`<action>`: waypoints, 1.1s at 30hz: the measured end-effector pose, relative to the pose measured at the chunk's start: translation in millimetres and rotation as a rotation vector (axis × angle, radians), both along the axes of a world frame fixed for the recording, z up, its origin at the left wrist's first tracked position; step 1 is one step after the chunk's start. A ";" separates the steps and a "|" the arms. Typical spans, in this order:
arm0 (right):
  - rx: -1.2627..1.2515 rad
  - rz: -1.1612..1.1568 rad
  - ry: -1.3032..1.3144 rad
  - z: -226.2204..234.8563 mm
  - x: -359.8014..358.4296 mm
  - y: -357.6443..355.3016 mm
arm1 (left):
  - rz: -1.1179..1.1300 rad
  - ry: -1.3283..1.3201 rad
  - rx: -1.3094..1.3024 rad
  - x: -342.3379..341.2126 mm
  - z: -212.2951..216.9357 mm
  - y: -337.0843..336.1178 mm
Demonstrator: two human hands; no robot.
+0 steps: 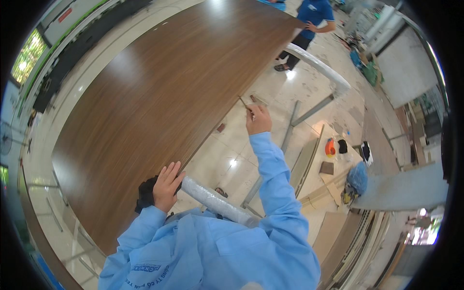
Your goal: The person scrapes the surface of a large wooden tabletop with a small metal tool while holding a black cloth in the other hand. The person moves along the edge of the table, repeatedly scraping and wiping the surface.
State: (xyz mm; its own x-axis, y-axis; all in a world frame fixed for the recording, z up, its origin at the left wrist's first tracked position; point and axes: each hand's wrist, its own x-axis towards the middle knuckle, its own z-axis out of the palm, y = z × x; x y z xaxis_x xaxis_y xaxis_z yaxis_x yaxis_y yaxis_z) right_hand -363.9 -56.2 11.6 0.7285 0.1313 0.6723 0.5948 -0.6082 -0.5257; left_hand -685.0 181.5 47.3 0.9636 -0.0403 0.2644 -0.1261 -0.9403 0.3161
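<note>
A large brown wood-grain board stretches from near my body to the far side. My left hand lies at its near right edge with the fingers stretched out. A crumpled black cloth-like thing sits against that hand, partly hidden under it. Farther along the same edge, my right hand is closed round a thin brownish stick-like piece. The tip of that piece points to the board's edge; whether it touches cannot be made out.
A stand with wrapped padded bars supports the board. Another person stands at the far end, one hand at the board's corner. On the right, a low pale surface carries an orange object and a blue plastic bag.
</note>
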 end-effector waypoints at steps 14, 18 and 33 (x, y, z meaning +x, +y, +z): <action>-0.214 0.677 -0.066 6.1 -72.2 37.5 | 0.072 0.007 -0.078 -15.6 10.7 -4.1; -0.158 0.214 -0.031 8.0 -35.5 36.3 | 0.075 0.006 -0.070 -15.3 9.5 -4.2; -0.135 0.143 -0.037 -9.8 -36.1 37.8 | 0.105 -0.039 -0.138 -14.5 6.3 -5.2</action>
State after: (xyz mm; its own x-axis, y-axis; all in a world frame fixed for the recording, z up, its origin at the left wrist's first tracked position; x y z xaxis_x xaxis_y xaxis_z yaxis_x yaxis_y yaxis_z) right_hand -400.0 -18.4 1.8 0.6709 0.3228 0.6676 0.6977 -0.5796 -0.4210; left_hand -699.5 176.3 53.6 0.9496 0.0996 0.2973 -0.0437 -0.8969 0.4400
